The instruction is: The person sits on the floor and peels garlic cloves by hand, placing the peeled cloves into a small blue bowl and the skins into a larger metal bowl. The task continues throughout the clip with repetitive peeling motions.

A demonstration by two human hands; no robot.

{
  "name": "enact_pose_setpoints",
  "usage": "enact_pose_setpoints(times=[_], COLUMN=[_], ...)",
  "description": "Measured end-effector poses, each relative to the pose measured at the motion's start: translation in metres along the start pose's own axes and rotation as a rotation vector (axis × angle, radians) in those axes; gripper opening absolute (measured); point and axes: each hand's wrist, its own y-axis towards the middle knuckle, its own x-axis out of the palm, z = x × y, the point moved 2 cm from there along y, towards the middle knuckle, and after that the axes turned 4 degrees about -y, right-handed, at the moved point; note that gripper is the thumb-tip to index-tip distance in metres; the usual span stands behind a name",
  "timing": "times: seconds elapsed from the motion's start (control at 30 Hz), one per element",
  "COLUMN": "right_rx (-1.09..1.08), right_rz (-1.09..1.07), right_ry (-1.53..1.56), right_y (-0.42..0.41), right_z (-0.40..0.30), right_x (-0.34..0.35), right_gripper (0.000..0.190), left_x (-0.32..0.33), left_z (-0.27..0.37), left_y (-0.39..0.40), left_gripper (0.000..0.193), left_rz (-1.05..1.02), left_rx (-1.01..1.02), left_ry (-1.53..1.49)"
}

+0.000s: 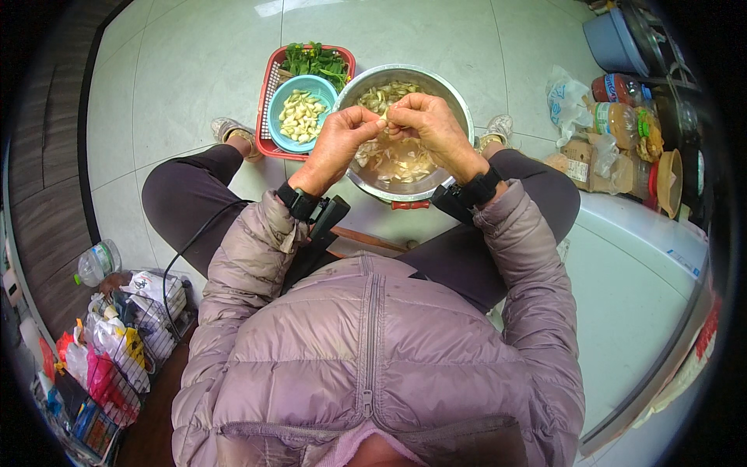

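Both hands meet above a wide stainless steel basin on the floor between my feet. My left hand and my right hand pinch one small pale garlic clove between their fingertips; it is mostly covered by the fingers. Cloudy water fills the basin, with loose skins floating near its front and unpeeled cloves at the back. To the left, a light-blue plastic colander holds many peeled white cloves. It sits inside a red plastic basket.
Leafy greens lie in the back of the red basket. Bottles, bags and a cardboard box line the right side. Wire baskets of plastic bags and an empty bottle stand at left. A black cable runs to my left sleeve.
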Motion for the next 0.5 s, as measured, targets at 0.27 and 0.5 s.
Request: enact_pose_setpoints(times=[0.27,0.5], right_rx=[-0.006,-0.053], right_rz=[0.045,0.093], right_ry=[-0.053,-0.2], right_y=[0.0014,0.0016], right_z=[0.0031,0.0032], right_x=[0.0004,0.0025], right_gripper=[0.01,0.011], left_x=[-0.003,-0.0009], left_z=[-0.0067,-0.007], left_y=[0.0025,0.0016], left_gripper=[0.014,0.014], left_rz=[0.032,0.02], left_rx=[0.023,0.026], left_ry=[0.05,0.064])
